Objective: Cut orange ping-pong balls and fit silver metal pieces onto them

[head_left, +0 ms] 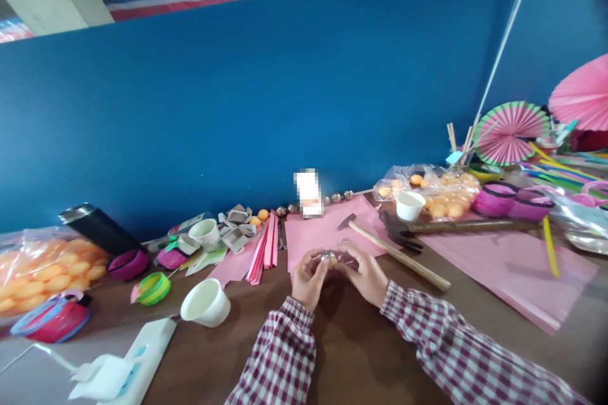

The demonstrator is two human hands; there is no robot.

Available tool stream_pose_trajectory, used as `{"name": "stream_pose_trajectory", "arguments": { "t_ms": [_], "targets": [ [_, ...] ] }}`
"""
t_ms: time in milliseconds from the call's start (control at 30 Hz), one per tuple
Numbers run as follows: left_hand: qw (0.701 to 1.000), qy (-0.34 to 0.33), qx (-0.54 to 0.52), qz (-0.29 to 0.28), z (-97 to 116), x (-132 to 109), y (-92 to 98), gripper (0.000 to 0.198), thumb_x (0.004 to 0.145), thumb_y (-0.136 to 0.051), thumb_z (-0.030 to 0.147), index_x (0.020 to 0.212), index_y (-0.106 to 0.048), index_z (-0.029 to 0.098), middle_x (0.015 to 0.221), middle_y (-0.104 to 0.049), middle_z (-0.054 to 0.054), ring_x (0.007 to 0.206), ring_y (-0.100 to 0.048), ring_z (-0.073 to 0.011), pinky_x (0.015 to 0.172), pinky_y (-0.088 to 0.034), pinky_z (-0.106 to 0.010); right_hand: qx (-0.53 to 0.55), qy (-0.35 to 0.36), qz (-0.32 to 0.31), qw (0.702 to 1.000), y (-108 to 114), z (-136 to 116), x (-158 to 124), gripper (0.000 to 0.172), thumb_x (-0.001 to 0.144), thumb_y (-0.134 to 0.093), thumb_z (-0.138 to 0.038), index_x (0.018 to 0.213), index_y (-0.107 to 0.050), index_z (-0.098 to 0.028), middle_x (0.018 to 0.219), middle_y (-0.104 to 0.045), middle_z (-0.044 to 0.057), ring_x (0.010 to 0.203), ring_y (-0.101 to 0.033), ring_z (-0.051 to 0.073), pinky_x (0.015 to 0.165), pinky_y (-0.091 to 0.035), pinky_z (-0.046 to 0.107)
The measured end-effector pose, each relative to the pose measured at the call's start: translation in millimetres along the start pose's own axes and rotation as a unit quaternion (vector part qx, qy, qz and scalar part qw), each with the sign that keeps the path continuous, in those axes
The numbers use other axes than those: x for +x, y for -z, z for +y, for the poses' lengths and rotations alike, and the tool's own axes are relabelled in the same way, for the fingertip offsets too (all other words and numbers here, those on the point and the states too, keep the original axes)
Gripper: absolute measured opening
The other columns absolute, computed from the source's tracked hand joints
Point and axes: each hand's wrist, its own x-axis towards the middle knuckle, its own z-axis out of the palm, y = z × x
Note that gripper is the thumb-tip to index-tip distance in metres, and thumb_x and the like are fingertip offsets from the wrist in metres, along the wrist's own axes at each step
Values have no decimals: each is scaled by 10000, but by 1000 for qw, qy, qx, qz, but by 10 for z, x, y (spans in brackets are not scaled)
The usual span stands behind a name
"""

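Between my two hands, a small shiny silver ball (329,256) is held at the near edge of a pink paper sheet (304,237). My left hand (308,276) pinches it from the left with thumb and fingers. From the right, the fingers of my right hand (365,272) close on the same ball. A small hammer (399,252) with a wooden handle lies just right of my right hand. More silver balls (336,197) stand in a row along the blue panel behind the paper.
White cups (206,302) stand at left and right (410,205). A larger hammer (475,226) lies at the right. Bags of orange balls (47,272) sit on both sides. A power strip (152,354) is at the near left. A black bottle (102,229) leans by the panel.
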Motion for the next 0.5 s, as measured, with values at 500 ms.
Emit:
{"name": "stream_pose_trajectory", "arguments": {
  "t_ms": [500],
  "targets": [
    [999,18,-26,-14,-16,1,4,315,680,-603,325,913,-514,132,818,-623,-65,681,-605,-132,594,-496,-253,-34,16,-15,999,0,-38,-18,294,716,-561,-271,996,-535,-186,882,-589,47,724,-567,137,616,-502,252]
  ]
}}
